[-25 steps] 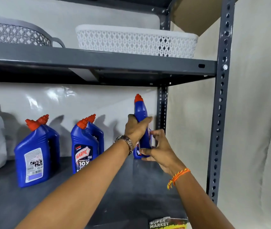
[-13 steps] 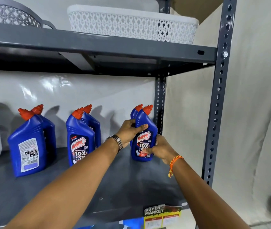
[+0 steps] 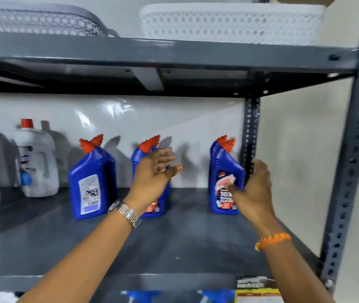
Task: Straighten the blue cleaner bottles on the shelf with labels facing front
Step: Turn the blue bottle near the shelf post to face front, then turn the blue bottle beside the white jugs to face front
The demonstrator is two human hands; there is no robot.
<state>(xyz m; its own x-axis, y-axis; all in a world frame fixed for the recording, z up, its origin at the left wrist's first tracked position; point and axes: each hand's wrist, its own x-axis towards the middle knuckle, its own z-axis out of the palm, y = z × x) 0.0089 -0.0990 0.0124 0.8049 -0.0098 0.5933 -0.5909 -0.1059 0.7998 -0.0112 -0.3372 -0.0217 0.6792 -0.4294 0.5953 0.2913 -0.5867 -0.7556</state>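
Blue cleaner bottles [image 3: 225,182] stand in three pairs toward the shelf's [image 3: 185,241] back. At 3 o'clock, the right hand [image 3: 254,191], fingers spread, seems just off the label-front pair; the left hand [image 3: 152,178] hovers spread before the middle pair [image 3: 159,206]. Bare shelf lies ahead to the front edge.

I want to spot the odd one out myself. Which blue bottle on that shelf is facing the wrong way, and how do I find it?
Look at the grey metal shelf with three clusters of blue bottles. Go to the leftmost cluster, next to the white jug. Its front bottle, the backward-facing bottle, shows a white back label with small print and a barcode, while the rightmost bottle shows its red-and-white brand label.
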